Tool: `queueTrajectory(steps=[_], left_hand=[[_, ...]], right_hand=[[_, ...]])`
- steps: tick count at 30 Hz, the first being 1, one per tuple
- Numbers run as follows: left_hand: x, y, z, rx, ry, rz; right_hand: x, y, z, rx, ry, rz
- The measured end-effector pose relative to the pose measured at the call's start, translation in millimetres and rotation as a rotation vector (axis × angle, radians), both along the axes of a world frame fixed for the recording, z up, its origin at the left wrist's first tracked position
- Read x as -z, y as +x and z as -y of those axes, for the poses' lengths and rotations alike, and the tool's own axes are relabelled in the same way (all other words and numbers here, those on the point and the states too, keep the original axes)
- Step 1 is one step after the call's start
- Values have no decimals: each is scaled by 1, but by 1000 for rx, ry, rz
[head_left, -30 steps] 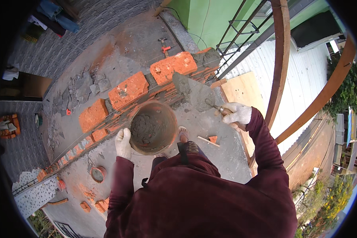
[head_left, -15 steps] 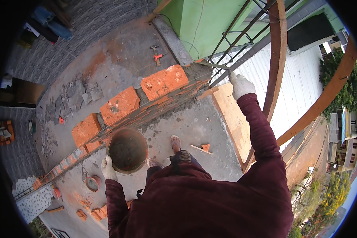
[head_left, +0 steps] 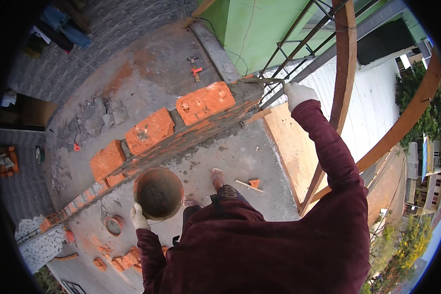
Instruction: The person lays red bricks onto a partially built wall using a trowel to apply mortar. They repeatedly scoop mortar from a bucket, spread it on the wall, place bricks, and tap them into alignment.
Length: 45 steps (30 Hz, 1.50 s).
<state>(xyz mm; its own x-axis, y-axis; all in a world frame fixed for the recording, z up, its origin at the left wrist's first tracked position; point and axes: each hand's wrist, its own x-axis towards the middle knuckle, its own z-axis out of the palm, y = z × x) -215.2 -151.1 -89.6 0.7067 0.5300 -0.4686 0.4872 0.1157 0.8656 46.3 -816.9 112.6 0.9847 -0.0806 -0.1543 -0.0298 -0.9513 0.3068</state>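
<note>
My right hand (head_left: 300,95), in a pale work glove, is closed around the handle of a trowel (head_left: 268,80). The trowel's thin blade lies over grey mortar (head_left: 247,90) at the far end of a low brick wall (head_left: 196,134), beside upright steel bars. In the same kind of glove, my left hand (head_left: 139,217) grips the near left rim of a round bucket (head_left: 179,183). Grey mortar fills part of that bucket, which stands close to my feet. Orange bricks (head_left: 205,103) sit spaced along the wall top, with mortar between them.
A hammer (head_left: 195,69) lies on the floor beyond the wall. Curved wooden boards (head_left: 344,63) and rebar (head_left: 299,36) rise at the right, beside a drop to a white roof (head_left: 367,93). A smaller bucket (head_left: 114,226) and loose bricks (head_left: 127,259) are at the lower left.
The trowel blade has shifted slightly over the mortar at the wall's end, and my right forearm has swung a little rightward. My left hand stays at the bucket rim.
</note>
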Motion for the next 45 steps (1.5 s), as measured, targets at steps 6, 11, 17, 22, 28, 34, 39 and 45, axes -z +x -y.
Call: queueTrajectory(steps=[6, 11, 17, 22, 28, 34, 39, 45], left_hand=[[10, -49, -5, -108, -99, -39], [17, -73, 6, -210, -190, -146], [9, -97, -33, -71, -46, -444], [-33, -148, -33, -63, -42, -561], [-16, -203, -20, -230, -76, -589], [55, -233, -6, -413, -249, -516], [125, -302, 9, -650, -348, -422], [160, -374, -9, -870, -661, -201]], right_hand=[[-27, -65, 5, 220, 352, 24], [91, -166, -26, 1022, 1857, -7], [250, -116, -132, 1124, 2605, 148], [247, -82, -201, 953, 2700, 157], [299, -125, -260, 1080, 2444, -116], [293, -241, -306, 1046, 2103, -496], [288, -314, -340, -36, 1357, -772], [316, -383, -465, -703, 661, -891]])
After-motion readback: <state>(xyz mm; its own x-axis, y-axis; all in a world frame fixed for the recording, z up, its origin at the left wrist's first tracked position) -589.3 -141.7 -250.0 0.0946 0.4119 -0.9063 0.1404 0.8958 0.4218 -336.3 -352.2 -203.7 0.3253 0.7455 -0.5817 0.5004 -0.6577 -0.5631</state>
